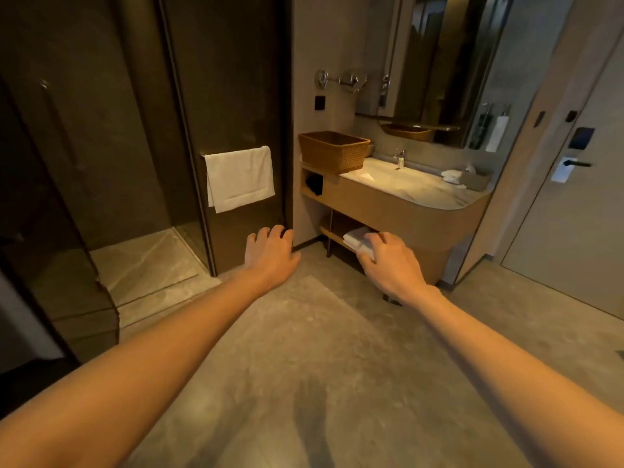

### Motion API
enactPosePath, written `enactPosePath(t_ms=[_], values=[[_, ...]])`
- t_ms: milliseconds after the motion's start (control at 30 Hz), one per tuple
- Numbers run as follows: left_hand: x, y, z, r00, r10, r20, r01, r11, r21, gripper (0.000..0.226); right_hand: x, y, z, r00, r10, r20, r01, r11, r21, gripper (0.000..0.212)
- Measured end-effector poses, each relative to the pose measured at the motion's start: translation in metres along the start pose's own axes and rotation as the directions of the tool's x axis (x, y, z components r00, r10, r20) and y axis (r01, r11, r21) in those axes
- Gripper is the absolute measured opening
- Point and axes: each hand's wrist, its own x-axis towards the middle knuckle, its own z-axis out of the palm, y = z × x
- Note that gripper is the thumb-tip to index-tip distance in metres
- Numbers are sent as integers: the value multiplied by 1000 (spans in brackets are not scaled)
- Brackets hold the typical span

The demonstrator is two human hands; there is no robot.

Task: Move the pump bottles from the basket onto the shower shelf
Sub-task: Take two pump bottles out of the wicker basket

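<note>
Both bare arms stretched forward over a mottled grey stone-look floor [304, 349]. Left hand [270, 255] held palm down in the air, fingers loosely bent and a little spread, nothing in its grasp. Right hand [388, 261] likewise palm down, fingers relaxed and slightly curved, empty, seen in front of the vanity's lower shelf.

Woven basket [334, 151], rectangular, tan wicker with an open top, stood at the left end of the vanity counter [405, 197], just beside the wall. Contents of the basket hidden by its near wall; no pump bottles to be made out inside from this angle. Well apart from both hands.

Counter a rounded wooden cabinet with a pale, glossy marbled top and a shallow oval sink [398, 179]; a small chrome tap [400, 158] behind it. Folded white towels [358, 239] on the low open shelf beneath. A tissue box [472, 179] at the far right end of the top. Mirror [439, 62] above, dark-framed, with two pump bottles [491, 128] seen at its lower right edge.

To the left, a shower stall [118, 130] with dark smoked glass panels and a pale marble-like floor [145, 261]. White terry towel [239, 179], folded over a bar on the glass door. Shelf inside the stall not discernible.
</note>
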Motion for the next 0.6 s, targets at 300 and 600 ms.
enactPosePath(t_ms=[300,600], values=[[161,27,76,987,-2,162,-5,999,42,53,143,93,60,998,19,63,-15,998,-59,46],[350,58,86,999,-30,35,30,1000,-1,47,340,200,58,999,28,-21,-28,1000,11,40]])
